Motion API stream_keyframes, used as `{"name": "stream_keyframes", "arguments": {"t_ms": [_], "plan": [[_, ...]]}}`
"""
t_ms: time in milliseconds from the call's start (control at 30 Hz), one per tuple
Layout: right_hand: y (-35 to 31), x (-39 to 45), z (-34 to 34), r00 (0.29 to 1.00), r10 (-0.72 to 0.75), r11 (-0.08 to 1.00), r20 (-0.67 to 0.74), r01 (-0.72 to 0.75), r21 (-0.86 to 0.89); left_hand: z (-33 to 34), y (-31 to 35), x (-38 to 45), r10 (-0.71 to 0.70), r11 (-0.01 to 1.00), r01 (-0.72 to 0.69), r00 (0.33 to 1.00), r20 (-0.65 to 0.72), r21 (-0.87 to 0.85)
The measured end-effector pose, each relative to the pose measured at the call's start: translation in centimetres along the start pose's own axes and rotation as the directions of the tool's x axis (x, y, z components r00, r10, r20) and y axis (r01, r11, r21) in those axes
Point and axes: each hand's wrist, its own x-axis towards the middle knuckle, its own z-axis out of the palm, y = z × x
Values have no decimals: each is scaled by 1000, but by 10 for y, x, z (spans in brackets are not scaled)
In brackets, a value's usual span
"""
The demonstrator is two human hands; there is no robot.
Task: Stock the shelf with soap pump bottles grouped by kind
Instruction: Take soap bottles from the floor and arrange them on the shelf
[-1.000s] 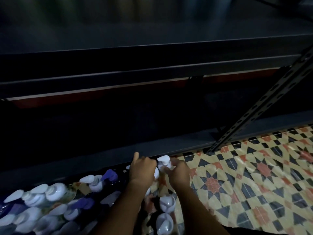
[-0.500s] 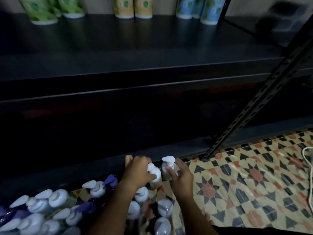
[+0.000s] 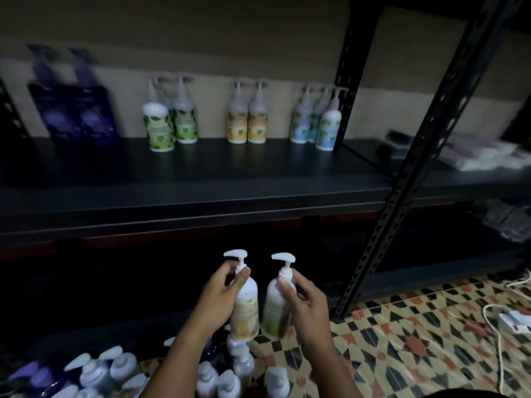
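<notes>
My left hand [image 3: 216, 297] grips a yellow-label pump bottle [image 3: 244, 308], held upright in front of the lower shelf. Beside it my right hand [image 3: 305, 300] grips a green-label pump bottle [image 3: 276, 310], also raised. On the dark shelf [image 3: 201, 179] above stand groups along the back wall: purple bottles [image 3: 76, 110] at the left, green-label bottles [image 3: 169, 119], yellow-label bottles [image 3: 247, 117], and blue-label bottles [image 3: 316, 119]. Several more pump bottles [image 3: 94, 374] stand on the floor below my arms.
A black perforated upright [image 3: 408, 173] of the rack slants down at the right. The patterned tile floor [image 3: 402, 334] carries a white power strip [image 3: 517, 320] and cord at the right edge. Blurred white packets [image 3: 488, 156] lie on the neighbouring shelf.
Both hands have lifted their bottles up off the floor cluster. The view has tilted up, so the stocked shelf and its bottle groups now show.
</notes>
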Motion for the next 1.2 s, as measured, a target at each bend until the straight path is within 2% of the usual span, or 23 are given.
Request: {"name": "stream_keyframes", "arguments": {"t_ms": [133, 333, 433, 567, 700, 767, 900, 1033, 1200], "plan": [[-57, -5, 11, 999, -50, 998, 15, 50, 37, -7, 48, -12, 106, 993, -106, 994, 2, 43], [-132, -6, 27, 989, -139, 984, 43, 133, 119, -24, 119, -24, 238, 965, -222, 965, -112, 141], [-153, -1, 32, 977, -206, 976, 50, 202, 76, -38, 140, -29, 221, 969, -207, 970, -103, 134], [-158, 9, 38, 976, -217, 976, 32, 217, 5, -55, 140, -30, 210, 957, -185, 973, -92, 222], [-151, 13, 39, 975, -172, 985, 138, 173, -1, -55, 136, -31, 248, 928, -168, 945, -214, 333], [-144, 17, 39, 976, -141, 987, 165, 151, -52, -58, 134, -29, 274, 933, -190, 926, -258, 307], [-136, 27, 40, 979, -156, 968, 128, 177, -178, -68, 127, -24, 291, 946, -241, 926, -241, 215], [-138, 29, 39, 978, -167, 971, 127, 185, -149, -71, 127, -24, 216, 976, -208, 963, -163, 65], [-146, 22, 37, 960, -252, 959, 122, 265, -99, -73, 130, -18, 212, 977, -210, 974, -79, 31]]}}
